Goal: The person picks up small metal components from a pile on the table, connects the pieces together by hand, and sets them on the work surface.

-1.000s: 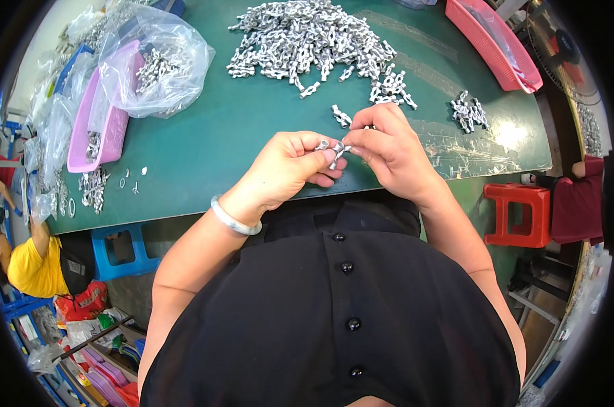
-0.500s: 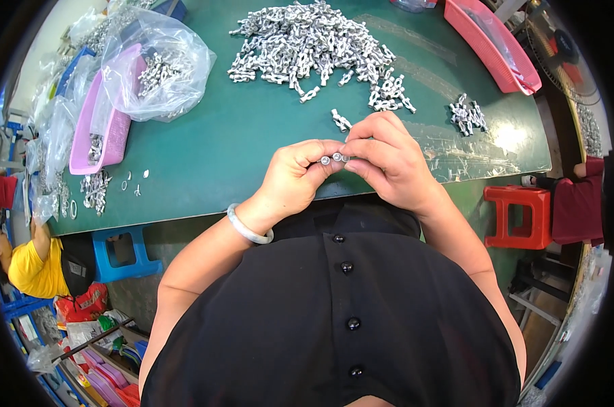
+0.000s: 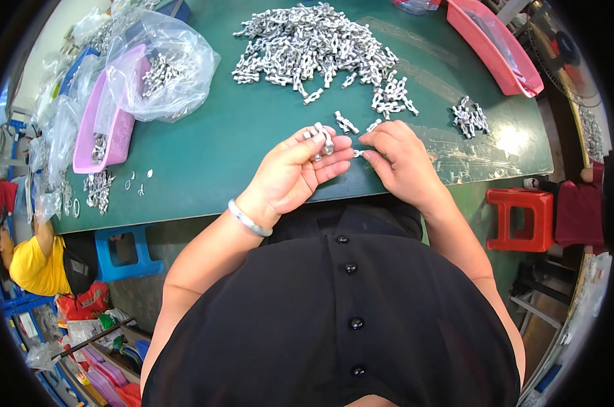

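Observation:
My left hand (image 3: pixel 290 166) is turned palm up, its thumb pressing a small cluster of silver metal link-shaped pieces (image 3: pixel 324 140) against the fingers. Close to its fingertips, my right hand (image 3: pixel 403 163) is bent with thumb and fingers drawn together at a small silver metal piece (image 3: pixel 358 154). Part of that grip is hidden behind the fingers. Just beyond the right fingers another silver piece (image 3: pixel 374 125) shows, and a loose pair (image 3: pixel 346 123) lies on the green table (image 3: pixel 252 149). A large heap of the same pieces (image 3: pixel 313 47) spreads farther back.
A small group of pieces (image 3: pixel 470 117) lies at right, below a pink basket (image 3: pixel 490 47). At left are a lilac basket (image 3: pixel 120 139), a clear plastic bag (image 3: pixel 185 88) and scattered small parts (image 3: pixel 100 190). Stools, blue (image 3: pixel 127 252) and red (image 3: pixel 520 218), and co-workers flank the table.
My hands have moved apart from their joint hold on the pieces. The left has rolled open to palm up, keeping its pieces, and the right has shifted slightly to the right.

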The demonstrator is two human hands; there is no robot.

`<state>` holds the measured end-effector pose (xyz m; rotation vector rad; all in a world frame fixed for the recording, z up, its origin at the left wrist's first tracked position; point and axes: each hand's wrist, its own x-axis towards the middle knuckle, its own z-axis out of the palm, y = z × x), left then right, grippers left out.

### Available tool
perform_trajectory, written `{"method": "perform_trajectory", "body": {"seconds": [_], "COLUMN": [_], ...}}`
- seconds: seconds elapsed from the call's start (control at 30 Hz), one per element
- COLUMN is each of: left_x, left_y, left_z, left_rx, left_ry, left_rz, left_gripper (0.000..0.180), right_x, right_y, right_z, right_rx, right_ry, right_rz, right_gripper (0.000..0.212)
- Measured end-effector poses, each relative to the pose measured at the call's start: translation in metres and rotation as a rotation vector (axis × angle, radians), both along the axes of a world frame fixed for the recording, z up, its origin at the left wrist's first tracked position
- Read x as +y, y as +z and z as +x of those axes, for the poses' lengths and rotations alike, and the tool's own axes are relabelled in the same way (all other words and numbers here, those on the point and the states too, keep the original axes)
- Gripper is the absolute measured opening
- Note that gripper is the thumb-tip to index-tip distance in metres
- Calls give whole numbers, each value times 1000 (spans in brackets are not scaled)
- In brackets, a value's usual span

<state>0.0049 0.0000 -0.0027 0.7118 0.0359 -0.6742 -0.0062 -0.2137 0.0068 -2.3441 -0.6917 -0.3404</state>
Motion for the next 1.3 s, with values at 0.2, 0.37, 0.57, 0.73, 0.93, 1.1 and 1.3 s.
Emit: {"method": "perform_trajectory", "body": {"seconds": [0.2, 0.37, 0.57, 0.73, 0.93, 1.1, 1.3], "left_x": [5, 6, 7, 9, 6, -6, -15], "left_y": [-10, -15, -17, -18, -15, -12, -7], "left_z": [6, 6, 6, 6, 5, 1, -1], "left_rx": [352, 375, 385, 392, 357, 161, 136], "left_ry": [22, 41, 53, 79, 102, 171, 231], "left_rz": [-419, -457, -481, -499, -431, -293, -268], "left_gripper": [21, 23, 22, 22, 21, 19, 15], "right_x": [10, 12, 13, 15, 17, 41, 59], "right_y": [-5, -9, -8, -5, -5, 7, 2], "right_z": [0, 1, 1, 0, 2, 2, 9], "right_rx": [14, -23, 7, 10, 48, -190, -371], "right_ry": [18, 17, 8, -1, 15, 109, -10], "right_rz": [-83, -123, -153, -151, -152, 118, 16], "right_gripper": [20, 19, 14, 11, 11, 13, 12]}}
